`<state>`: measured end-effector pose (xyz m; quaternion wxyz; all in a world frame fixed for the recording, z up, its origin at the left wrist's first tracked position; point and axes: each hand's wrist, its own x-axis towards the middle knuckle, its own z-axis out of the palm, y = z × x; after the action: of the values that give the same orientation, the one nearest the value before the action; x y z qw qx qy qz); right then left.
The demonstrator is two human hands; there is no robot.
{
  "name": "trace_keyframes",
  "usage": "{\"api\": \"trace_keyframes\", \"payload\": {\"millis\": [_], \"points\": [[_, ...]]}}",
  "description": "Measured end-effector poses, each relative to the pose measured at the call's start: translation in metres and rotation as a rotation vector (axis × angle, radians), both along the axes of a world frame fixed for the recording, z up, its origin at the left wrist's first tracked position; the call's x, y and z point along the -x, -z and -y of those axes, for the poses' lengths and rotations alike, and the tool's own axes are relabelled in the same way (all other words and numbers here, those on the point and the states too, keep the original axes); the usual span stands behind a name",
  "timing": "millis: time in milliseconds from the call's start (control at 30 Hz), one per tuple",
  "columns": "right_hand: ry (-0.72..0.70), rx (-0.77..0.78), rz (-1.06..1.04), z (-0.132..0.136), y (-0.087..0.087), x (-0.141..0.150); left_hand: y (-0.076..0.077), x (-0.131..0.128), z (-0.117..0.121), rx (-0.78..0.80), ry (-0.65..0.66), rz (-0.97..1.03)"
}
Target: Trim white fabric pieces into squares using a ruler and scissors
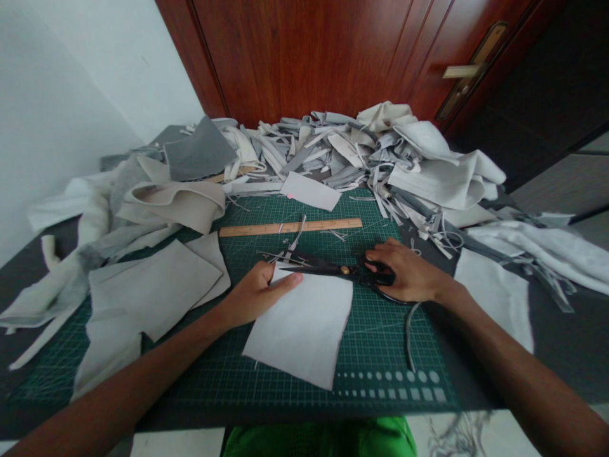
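A white fabric sheet (pixel 304 333) lies on the green cutting mat (pixel 380 343). My left hand (pixel 259 293) is closed, its fingers pinching the sheet's upper left edge. My right hand (pixel 409 274) grips the handles of black scissors (pixel 333 270), whose blades point left along the sheet's top edge, next to my left fingers. A thin cut strip (pixel 295 241) lies just above the blades.
A wooden ruler (pixel 290 227) lies across the mat behind the scissors. Beige fabric pieces (pixel 152 292) are stacked at left. A heap of grey and white scraps (pixel 361 152) fills the back, before a wooden door (pixel 333 51). More white fabric (pixel 495 292) lies at right.
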<state>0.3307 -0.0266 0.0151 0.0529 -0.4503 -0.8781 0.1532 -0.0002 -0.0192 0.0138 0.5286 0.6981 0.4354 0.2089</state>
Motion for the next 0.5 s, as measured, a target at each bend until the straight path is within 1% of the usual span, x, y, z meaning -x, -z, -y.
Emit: {"api": "trace_keyframes", "payload": {"millis": [133,333,500], "points": [[0.006,-0.013,0.029,0.0014,-0.0008,0.0022,0.0006,-0.0003,-0.0012,-0.015,0.024,0.012],[0.006,-0.020,0.035,0.0038,-0.0034,0.0054,0.0053,-0.0014,-0.0014,-0.050,0.060,0.056],[-0.004,-0.014,0.025,0.0054,-0.0038,0.0091,0.0015,-0.0056,-0.0006,-0.120,0.053,0.053]]}}
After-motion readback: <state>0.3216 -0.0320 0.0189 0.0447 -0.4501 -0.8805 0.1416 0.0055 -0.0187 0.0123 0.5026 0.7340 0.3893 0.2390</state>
